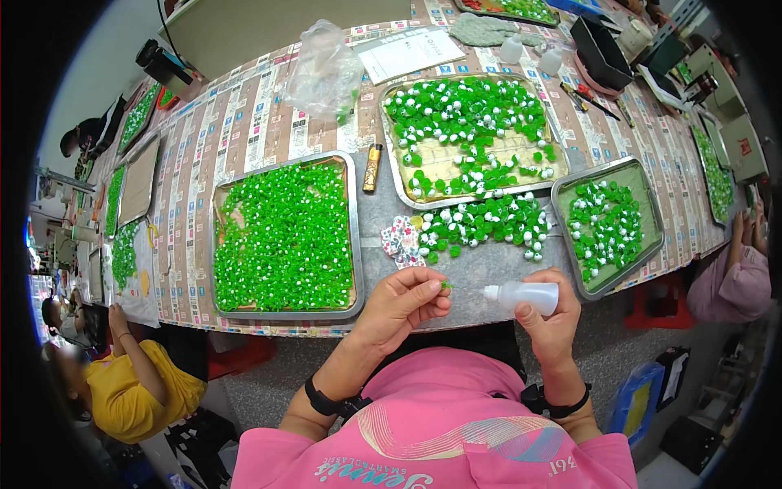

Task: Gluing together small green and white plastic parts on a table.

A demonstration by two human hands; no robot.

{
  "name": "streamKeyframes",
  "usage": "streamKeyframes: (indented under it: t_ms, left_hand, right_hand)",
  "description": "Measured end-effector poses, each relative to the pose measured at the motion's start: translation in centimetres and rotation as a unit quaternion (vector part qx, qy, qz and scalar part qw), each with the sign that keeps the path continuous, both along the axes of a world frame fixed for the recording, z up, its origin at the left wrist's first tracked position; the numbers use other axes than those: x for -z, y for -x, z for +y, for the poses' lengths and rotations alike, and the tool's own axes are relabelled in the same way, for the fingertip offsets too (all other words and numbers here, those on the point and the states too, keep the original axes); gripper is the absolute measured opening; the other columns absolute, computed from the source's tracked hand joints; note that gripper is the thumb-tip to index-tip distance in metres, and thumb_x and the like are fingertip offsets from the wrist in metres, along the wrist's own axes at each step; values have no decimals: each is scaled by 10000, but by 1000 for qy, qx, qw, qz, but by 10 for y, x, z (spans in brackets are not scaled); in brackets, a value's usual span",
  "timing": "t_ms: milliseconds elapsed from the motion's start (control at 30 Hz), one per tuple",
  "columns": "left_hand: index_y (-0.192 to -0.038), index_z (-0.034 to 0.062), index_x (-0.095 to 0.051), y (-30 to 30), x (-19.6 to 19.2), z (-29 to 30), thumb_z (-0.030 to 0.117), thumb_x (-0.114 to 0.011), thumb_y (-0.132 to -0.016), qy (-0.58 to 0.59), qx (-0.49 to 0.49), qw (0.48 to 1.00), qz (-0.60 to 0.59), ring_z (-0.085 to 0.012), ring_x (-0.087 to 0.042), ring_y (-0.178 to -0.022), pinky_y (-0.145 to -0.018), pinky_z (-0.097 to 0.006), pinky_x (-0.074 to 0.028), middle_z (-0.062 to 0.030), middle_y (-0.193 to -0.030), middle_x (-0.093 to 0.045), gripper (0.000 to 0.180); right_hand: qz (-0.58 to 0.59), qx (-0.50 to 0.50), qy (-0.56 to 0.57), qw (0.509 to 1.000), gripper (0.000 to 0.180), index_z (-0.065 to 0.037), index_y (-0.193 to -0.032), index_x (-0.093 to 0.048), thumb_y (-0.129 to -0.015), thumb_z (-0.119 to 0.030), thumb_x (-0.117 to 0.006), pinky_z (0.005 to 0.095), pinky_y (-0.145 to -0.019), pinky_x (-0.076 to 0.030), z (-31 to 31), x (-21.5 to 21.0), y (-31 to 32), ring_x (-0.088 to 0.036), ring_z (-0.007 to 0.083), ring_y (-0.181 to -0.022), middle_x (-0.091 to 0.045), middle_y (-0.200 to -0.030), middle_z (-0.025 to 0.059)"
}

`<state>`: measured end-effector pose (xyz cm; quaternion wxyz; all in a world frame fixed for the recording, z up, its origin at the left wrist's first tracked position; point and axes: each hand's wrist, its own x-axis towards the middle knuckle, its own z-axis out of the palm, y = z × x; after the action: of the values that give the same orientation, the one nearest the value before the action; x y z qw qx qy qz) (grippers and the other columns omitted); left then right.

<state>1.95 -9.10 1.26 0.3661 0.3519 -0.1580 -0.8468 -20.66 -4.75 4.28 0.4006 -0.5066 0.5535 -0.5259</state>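
Between finger and thumb of my left hand (405, 304) is a small green piece (445, 285), mostly covered by the fingertips. My right hand (554, 314) is wrapped round a translucent white squeeze bottle (528, 295), its nozzle pointing left toward that piece, a short gap apart. Just beyond both hands, a loose pile of green pieces with white balls (489, 224) lies on a grey mat (375, 269). Beside the pile is a floral cloth (401, 243). A metal tray (356, 244) packed with small green and white pieces stands to the left of my left hand.
A larger metal tray (397, 175) of similar pieces sits beyond the pile; a smaller tray (599, 287) stands at right. Further back are a lighter (372, 169), a clear plastic bag (326, 69), papers (410, 55) and a black bin (601, 53). A person in yellow (142, 391) works at left.
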Motion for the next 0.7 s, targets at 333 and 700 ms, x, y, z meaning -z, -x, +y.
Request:
streamKeyframes:
  t_ms: [333,700]
  left_hand:
    - [-1012,16,-602,1,0,0,100,-592,-904,0,9,1000,-3,-159,-653,-766,-715,-277,-560,-83,-886,-650,137]
    - [-975,17,-596,1,2,2,0,-600,-867,11,5,1000,6,-178,-662,-839,-776,-307,-567,-88,-922,-646,109]
  right_hand:
    - [20,-8,-1,1000,400,-14,-953,-588,-753,-299,-785,238,-641,-412,-1,-1,0,-515,111,-742,-522,-856,33]
    - [-19,9,0,1000,437,-15,-958,-576,-762,-354,-771,230,-628,-402,3,-1,-1,-506,102,-720,-519,-849,31]
